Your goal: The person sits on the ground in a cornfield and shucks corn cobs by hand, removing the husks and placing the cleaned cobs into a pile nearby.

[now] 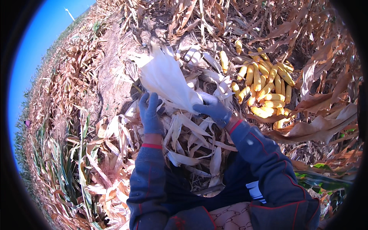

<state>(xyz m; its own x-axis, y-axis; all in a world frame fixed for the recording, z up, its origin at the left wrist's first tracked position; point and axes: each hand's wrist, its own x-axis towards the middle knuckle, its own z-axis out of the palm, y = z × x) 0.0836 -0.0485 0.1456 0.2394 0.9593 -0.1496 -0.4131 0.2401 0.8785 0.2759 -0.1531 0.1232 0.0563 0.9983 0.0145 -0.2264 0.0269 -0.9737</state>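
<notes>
A pale, broad corn husk (169, 77) spreads out ahead of me, its narrow base pinched by my right hand (214, 107) in a grey work glove. Whether anything is inside the husk is hidden. My left hand (151, 112), gloved the same way, is beside the husk's lower left edge with its fingers raised and apart, holding nothing. Loose stripped husks (195, 135) lie in a heap below both hands, between my legs. To the right of my right hand is a pile of bare yellow corn cobs (264, 83).
Two single cobs lie near the pile, one at its upper left (224, 61). Dry corn stalks and leaves (319, 72) cover the right side. More cut stalks (83, 161) lie at left, beside a strip of bare soil (110, 63).
</notes>
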